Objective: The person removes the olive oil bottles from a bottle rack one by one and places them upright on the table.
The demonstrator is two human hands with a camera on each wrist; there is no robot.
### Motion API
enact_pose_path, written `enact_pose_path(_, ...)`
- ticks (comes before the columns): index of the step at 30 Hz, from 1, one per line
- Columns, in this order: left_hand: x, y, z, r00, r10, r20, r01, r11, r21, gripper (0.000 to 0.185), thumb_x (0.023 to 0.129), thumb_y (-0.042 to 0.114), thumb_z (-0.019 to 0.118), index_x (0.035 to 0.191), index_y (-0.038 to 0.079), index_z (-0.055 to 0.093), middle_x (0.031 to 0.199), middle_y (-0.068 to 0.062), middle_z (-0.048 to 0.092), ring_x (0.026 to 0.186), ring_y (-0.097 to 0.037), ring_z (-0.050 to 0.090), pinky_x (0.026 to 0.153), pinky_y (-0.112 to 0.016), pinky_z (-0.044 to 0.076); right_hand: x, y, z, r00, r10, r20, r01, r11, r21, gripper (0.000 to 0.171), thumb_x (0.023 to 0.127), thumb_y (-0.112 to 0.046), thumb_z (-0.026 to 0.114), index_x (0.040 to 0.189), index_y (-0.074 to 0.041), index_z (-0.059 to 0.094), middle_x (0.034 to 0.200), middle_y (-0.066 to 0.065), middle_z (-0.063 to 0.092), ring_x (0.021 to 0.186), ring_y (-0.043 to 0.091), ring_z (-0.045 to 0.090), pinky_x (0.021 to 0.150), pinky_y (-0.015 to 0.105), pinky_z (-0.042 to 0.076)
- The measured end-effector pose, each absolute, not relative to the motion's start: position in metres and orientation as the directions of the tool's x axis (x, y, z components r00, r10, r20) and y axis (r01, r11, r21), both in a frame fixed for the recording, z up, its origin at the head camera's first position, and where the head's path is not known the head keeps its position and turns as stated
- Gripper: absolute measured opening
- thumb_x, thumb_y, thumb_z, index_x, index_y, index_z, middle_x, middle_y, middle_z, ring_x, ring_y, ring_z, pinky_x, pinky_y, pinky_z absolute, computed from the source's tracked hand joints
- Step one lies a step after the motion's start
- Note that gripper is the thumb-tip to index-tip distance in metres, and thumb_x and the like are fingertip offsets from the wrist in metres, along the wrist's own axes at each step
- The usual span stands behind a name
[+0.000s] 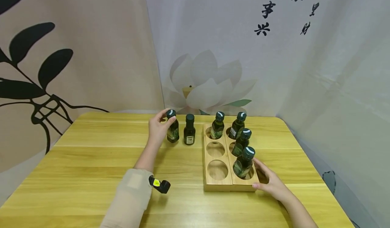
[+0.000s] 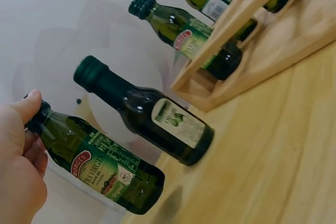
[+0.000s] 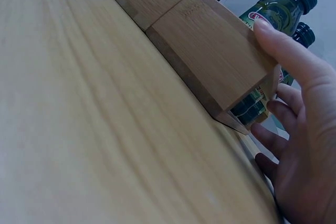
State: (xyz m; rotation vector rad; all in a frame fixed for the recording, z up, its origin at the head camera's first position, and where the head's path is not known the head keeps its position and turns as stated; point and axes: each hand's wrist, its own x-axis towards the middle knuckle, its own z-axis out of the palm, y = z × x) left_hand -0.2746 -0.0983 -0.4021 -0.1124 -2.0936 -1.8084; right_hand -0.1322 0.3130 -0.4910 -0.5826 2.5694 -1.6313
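The left hand (image 1: 157, 128) is pinching a small green bottle (image 1: 172, 131) by its cap, thumb on one side and fingers curled round the other, while the bottle is standing upright on the table (image 1: 91, 160). A second, darker bottle (image 1: 189, 130) is standing just beside it, between it and the wooden rack (image 1: 217, 184). The right hand (image 1: 271, 182) is resting against the near right corner of the rack, its fingers relaxed and slightly spread, the thumb lying along the front edge. Four bottles are sitting tilted in the rack's holes: one (image 1: 217, 125) in the left row and three in the right row, the nearest (image 1: 243, 162) just beside the right hand.
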Motion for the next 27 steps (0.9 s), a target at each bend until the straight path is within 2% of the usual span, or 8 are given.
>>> enact_pose_path(4,-0.276,-0.099,-0.412,-0.928,-0.186,0.324,0.292,0.180,0.939,0.039,0.085,0.012,0.074,0.121,0.003,0.065,0.110,-0.015,0.064,0.097,-0.020,0.054,0.072,-0.021,0.047,-0.132,0.312,-0.491,-0.931,-0.327,0.160,-0.283,0.375,-0.883,0.083,0.080,-0.005,0.074,0.149,-0.001,0.028,0.144,0.032,0.033,0.131,0.049,0.027,0.100,0.014,0.025)
enact_pose_path(10,-0.277,-0.099,-0.424,-0.922,-0.203,0.331,0.295,0.187,0.937,0.038,0.084,0.013,0.075,0.120,0.004,0.066,0.111,-0.013,0.065,0.100,-0.021,0.055,0.080,-0.031,0.045,-0.132,0.312,-0.492,-0.928,-0.330,0.174,-0.296,0.369,-0.881,0.084,0.079,-0.005,0.074,0.149,0.000,0.028,0.143,0.032,0.034,0.130,0.049,0.028,0.100,0.014,0.026)
enact_pose_path(14,-0.278,-0.098,-0.425,-0.918,-0.215,0.333,0.295,0.189,0.936,0.040,0.083,0.012,0.076,0.120,0.005,0.066,0.110,-0.015,0.065,0.099,-0.023,0.054,0.081,-0.034,0.043,-0.132,0.313,-0.492,-0.926,-0.331,0.182,-0.305,0.371,-0.877,0.085,0.079,-0.005,0.074,0.149,0.001,0.027,0.143,0.033,0.034,0.129,0.049,0.028,0.101,0.014,0.026)
enact_pose_path(19,-0.275,-0.100,-0.418,-0.915,-0.220,0.339,0.298,0.198,0.934,0.048,0.082,0.016,0.077,0.126,0.004,0.062,0.114,-0.016,0.064,0.103,-0.025,0.054,0.087,-0.036,0.040,-0.133,0.313,-0.492,-0.925,-0.331,0.186,-0.310,0.377,-0.873,0.085,0.079,-0.004,0.075,0.149,0.002,0.027,0.142,0.033,0.035,0.129,0.049,0.029,0.100,0.013,0.025)
enact_pose_path(23,-0.273,-0.099,-0.405,-0.900,-0.207,0.385,0.350,0.186,0.918,0.052,0.083,0.021,0.077,0.130,0.006,0.060,0.118,-0.012,0.064,0.110,-0.023,0.053,0.095,-0.038,0.036,-0.133,0.313,-0.492,-0.926,-0.331,0.184,-0.310,0.381,-0.871,0.085,0.079,-0.004,0.075,0.148,0.003,0.027,0.142,0.034,0.035,0.129,0.049,0.028,0.100,0.013,0.026)
enact_pose_path(27,-0.268,-0.094,-0.390,-0.889,-0.198,0.412,0.381,0.177,0.908,0.054,0.083,0.027,0.077,0.131,0.010,0.059,0.120,-0.007,0.063,0.111,-0.021,0.051,0.097,-0.040,0.034,-0.133,0.314,-0.494,-0.926,-0.329,0.188,-0.314,0.390,-0.866,0.085,0.078,-0.004,0.075,0.148,0.004,0.027,0.141,0.034,0.035,0.128,0.050,0.029,0.100,0.013,0.025)
